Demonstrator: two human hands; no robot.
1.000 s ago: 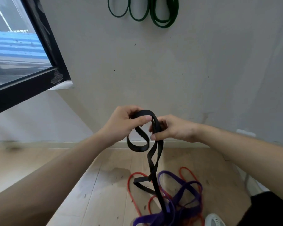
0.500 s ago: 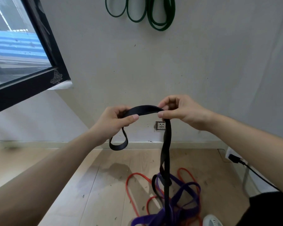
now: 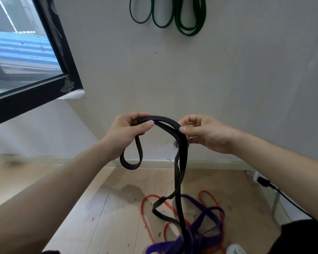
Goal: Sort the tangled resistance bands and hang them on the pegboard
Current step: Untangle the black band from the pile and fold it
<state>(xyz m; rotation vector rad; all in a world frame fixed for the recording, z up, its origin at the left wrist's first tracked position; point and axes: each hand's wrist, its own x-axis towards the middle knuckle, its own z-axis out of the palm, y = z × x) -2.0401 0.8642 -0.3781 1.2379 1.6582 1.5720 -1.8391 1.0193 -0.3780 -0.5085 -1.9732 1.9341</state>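
- While the left hand (image 3: 126, 133) and right hand (image 3: 206, 133) each pinched the black band (image 3: 181, 162) at its top, thumbs closed over it, the head view showed it limp and light
- Its lower end ran into the purple band (image 3: 207, 219) and red band (image 3: 147, 215) on the floor (image 3: 99, 208); gripping nearer that knot seemed wiser

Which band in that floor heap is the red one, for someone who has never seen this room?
Start at the pale wooden floor below the grey wall, then find the heap of bands at the bottom of the view, right of centre. The red band is the thinnest there, lying in narrow loops flat on the boards, under the wide purple band and the black band that rises to both hands.
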